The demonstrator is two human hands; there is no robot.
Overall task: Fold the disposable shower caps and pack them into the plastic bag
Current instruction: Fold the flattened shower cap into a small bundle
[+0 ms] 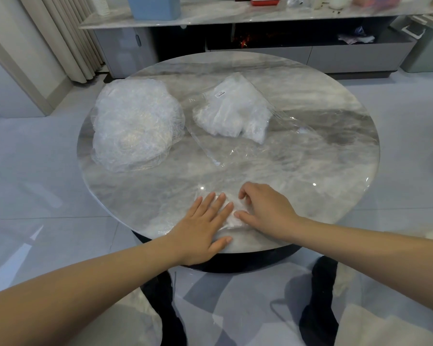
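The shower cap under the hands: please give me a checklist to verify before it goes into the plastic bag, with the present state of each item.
1. Left hand presses the shower cap flat with straight fingers: ok.
2. Right hand has fingers curled on the cap's edge: ok.
3. Cap folded small enough: cannot tell, the film is clear and blurred.
4. Plastic bag within view on the table, already holding folded caps: ok.
5. Bag mouth open toward the person: cannot tell.
6. Pile of unfolded caps lies apart from the bag: ok.
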